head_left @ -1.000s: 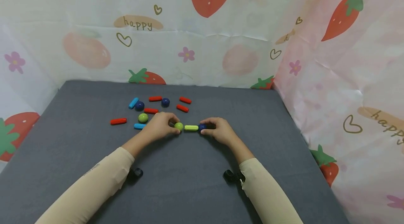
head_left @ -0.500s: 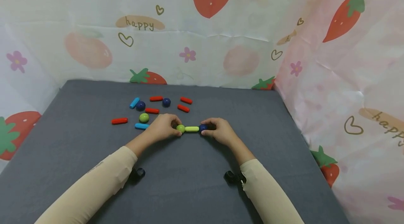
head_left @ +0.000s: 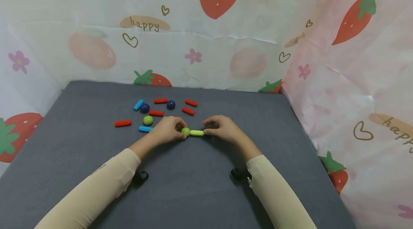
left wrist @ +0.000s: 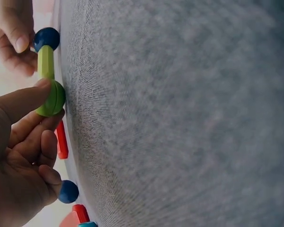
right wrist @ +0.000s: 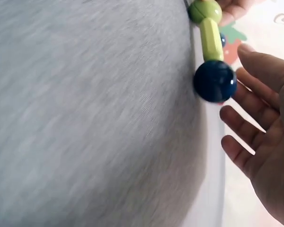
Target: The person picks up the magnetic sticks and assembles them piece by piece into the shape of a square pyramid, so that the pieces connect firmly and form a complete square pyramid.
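Observation:
In the middle of the table, a yellow-green rod (head_left: 196, 133) joins a green ball (head_left: 185, 132) at one end and a dark blue ball (right wrist: 215, 81) at the other. My left hand (head_left: 166, 128) pinches the green ball between thumb and fingers. Around the blue end, my right hand (head_left: 224, 128) has its fingers spread and relaxed. The right wrist view shows a gap between its thumb and that ball. From the head, the right fingers mostly hide the blue ball.
Behind and left of my left hand lie several red rods (head_left: 123, 123), two blue rods (head_left: 138, 105), two dark blue balls (head_left: 171, 105) and a second green ball (head_left: 148, 120). A printed cloth (head_left: 213, 57) hangs along the back of the grey table (head_left: 193, 193).
The green ball has come against the rod's left end, closing the small gap seen earlier. My right hand has loosened from the blue ball and opened; the left keeps its pinch.

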A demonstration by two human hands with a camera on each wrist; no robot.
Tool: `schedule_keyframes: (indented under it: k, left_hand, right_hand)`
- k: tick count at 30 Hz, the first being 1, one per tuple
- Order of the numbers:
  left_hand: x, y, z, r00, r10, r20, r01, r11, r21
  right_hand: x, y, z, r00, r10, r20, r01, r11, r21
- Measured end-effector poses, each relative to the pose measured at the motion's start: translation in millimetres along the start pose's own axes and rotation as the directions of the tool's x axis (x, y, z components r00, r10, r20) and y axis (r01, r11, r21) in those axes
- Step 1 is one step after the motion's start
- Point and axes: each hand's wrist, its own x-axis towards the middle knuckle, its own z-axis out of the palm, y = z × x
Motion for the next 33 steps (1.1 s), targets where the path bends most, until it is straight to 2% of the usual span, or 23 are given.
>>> schedule_keyframes:
  k: [6,14,26,33]
  left_hand:
    - [-0.1,2.3,1.6,1.0,0.025,0.004,-0.025,1.0,-0.004]
    - [3.1,1.6,2.8,0.999,0.046,0.027,-0.046,0.999,-0.01]
    - [8.2,1.1,-0.1,0.994,0.074,0.08,-0.071,0.997,-0.037]
    - [12.2,-1.1,-0.2,0.991,0.101,0.086,-0.1,0.995,-0.014]
  right_hand:
    - [14,-9,4,0.991,-0.055,0.123,0.056,0.998,-0.006]
    - [19,-12,9,0.976,-0.026,0.215,0.019,0.999,0.033]
    - [21,-16,6,0.959,-0.016,0.282,0.003,0.999,0.047]
    - [21,-16,8,0.963,-0.006,0.269,-0.006,0.999,0.045]
